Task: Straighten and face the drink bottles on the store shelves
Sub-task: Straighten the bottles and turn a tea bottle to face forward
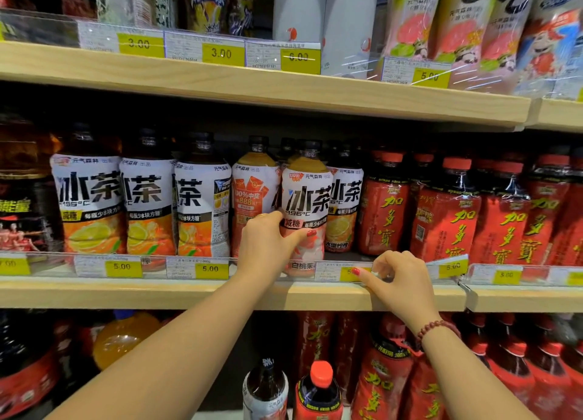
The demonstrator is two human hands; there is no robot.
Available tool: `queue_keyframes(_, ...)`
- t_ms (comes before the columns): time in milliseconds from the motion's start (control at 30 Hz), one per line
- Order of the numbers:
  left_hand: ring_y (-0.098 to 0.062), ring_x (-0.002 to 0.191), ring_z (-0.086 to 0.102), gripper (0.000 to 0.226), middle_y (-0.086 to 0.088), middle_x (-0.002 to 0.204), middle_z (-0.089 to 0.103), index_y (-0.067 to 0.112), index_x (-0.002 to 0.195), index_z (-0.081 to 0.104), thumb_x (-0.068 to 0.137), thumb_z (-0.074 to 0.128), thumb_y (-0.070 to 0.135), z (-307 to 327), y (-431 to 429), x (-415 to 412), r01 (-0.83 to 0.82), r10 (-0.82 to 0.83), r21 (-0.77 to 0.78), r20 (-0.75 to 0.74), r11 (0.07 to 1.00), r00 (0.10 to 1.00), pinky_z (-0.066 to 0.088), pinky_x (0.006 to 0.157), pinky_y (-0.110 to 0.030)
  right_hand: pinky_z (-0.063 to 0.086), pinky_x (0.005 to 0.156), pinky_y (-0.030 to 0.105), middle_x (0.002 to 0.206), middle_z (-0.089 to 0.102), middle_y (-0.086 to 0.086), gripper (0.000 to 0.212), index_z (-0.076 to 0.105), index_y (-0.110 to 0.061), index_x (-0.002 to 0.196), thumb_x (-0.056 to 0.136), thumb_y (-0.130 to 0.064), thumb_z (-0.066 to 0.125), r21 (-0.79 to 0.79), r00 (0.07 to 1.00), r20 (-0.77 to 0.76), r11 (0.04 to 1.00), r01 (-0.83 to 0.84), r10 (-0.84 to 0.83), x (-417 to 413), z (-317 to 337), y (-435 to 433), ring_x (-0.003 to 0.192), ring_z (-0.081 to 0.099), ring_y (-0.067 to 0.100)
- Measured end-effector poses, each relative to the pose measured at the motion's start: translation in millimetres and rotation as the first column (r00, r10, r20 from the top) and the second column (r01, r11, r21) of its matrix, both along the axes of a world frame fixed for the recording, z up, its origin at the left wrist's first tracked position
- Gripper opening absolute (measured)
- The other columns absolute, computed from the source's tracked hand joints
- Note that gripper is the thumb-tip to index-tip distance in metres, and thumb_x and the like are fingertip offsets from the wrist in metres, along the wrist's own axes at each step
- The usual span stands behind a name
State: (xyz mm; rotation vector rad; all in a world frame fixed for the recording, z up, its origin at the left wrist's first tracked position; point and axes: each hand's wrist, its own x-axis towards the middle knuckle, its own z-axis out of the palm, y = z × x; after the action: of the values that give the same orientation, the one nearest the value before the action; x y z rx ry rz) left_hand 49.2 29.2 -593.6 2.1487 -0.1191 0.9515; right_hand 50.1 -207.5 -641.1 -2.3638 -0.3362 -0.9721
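On the middle shelf stands a row of iced-tea bottles with white and orange labels. My left hand grips the lower part of a peach iced-tea bottle, which stands upright at the shelf's front with its label facing me. Another peach bottle just left of it is turned sideways. My right hand rests on the clear price strip at the shelf edge, fingers curled, thumb on a yellow tag. Lemon iced-tea bottles fill the left part of the row.
Red herbal-tea bottles crowd the right of the middle shelf and the lower shelf. The upper shelf holds white and pink-labelled bottles behind price tags. A dark large bottle stands at far left.
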Motion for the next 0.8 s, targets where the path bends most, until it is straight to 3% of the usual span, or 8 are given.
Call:
queue_keyframes(200, -0.012, 0.079, 0.063, 0.039, 0.005, 0.080, 0.068, 0.017, 0.085, 0.069, 0.071, 0.076, 0.053, -1.0, 19.0, -9.0, -0.040, 0.038, -0.025, -0.062, 0.999, 0.997, 0.056, 0.072, -0.037, 0.044, 0.065, 0.035, 0.059, 0.055, -0.010, 0.035, 0.056, -0.024, 0.063, 0.073, -0.053, 0.073, -0.028, 1.000, -0.013, 1.000, 0.006, -0.006, -1.5, 1.8, -0.5, 0.067, 0.051, 0.009)
queue_keyframes(300, -0.007, 0.078, 0.059, 0.032, 0.011, 0.081, 0.064, 0.022, 0.087, 0.069, 0.075, 0.072, 0.052, -13.2, 50.1, -20.5, -0.022, 0.031, 0.123, -0.066, 0.992, 0.997, 0.050, 0.065, -0.026, 0.040, 0.065, 0.033, 0.062, 0.056, -0.011, 0.035, 0.058, -0.024, 0.065, 0.073, -0.054, 0.073, -0.056, 0.997, -0.081, 0.998, 0.013, -0.017, -2.9, 7.6, 0.0, 0.070, 0.051, 0.011)
queue_keyframes(400, -0.008, 0.084, 0.055, 0.030, 0.008, 0.089, 0.062, 0.020, 0.095, 0.069, 0.079, 0.072, 0.044, -20.3, 75.0, -31.0, 0.068, -0.041, 0.312, -0.093, 0.948, 0.995, 0.038, 0.066, -0.018, 0.042, 0.074, 0.030, 0.082, 0.062, -0.010, 0.025, 0.063, -0.022, 0.080, 0.076, -0.044, 0.075, -0.065, 0.985, -0.163, 0.996, -0.066, 0.055, -10.9, 16.6, -0.8, 0.086, 0.054, 0.015)
queue_keyframes(500, -0.014, 0.096, 0.057, 0.039, 0.003, 0.101, 0.064, 0.018, 0.107, 0.068, 0.079, 0.071, 0.046, -25.9, 84.2, -36.9, 0.119, -0.086, 0.454, -0.094, 0.883, 0.992, 0.044, 0.078, -0.025, 0.036, 0.086, 0.015, 0.100, 0.058, -0.010, 0.029, 0.064, -0.020, 0.103, 0.079, -0.031, 0.076, 0.024, 0.981, -0.039, 0.982, -0.187, 0.188, -30.6, 14.4, 12.8, 0.099, 0.048, 0.006)
queue_keyframes(600, -0.015, 0.103, 0.055, 0.044, 0.003, 0.108, 0.062, 0.021, 0.113, 0.064, 0.079, 0.070, 0.048, -36.1, 86.6, -40.8, 0.115, -0.084, 0.473, -0.085, 0.873, 0.993, 0.044, 0.081, -0.027, 0.037, 0.085, 0.004, 0.096, 0.060, -0.010, 0.027, 0.063, -0.023, 0.099, 0.079, -0.032, 0.077, 0.105, 0.962, 0.061, 0.957, -0.271, 0.266, -54.0, -8.6, 45.4, 0.092, 0.052, 0.002)
queue_keyframes(700, -0.017, 0.106, 0.053, 0.042, 0.002, 0.110, 0.061, 0.020, 0.114, 0.063, 0.080, 0.071, 0.043, -42.0, 85.6, -41.5, 0.093, -0.074, 0.443, -0.061, 0.892, 0.995, 0.044, 0.085, -0.029, 0.045, 0.083, 0.011, 0.094, 0.065, -0.006, 0.024, 0.062, -0.028, 0.094, 0.077, -0.025, 0.080, 0.190, 0.945, -0.031, 0.930, -0.314, 0.325, -72.3, -52.1, 75.8, 0.090, 0.061, 0.007)
queue_keyframes(800, -0.019, 0.105, 0.053, 0.035, -0.001, 0.107, 0.061, 0.017, 0.108, 0.065, 0.079, 0.074, 0.035, -43.7, 80.6, -41.0, 0.071, -0.060, 0.381, -0.040, 0.922, 0.997, 0.044, 0.087, -0.031, 0.050, 0.084, 0.018, 0.099, 0.066, -0.007, 0.025, 0.064, -0.027, 0.096, 0.077, -0.022, 0.080, 0.290, 0.916, -0.220, 0.919, -0.265, 0.334, -82.2, -97.5, 99.0, 0.094, 0.062, 0.005)
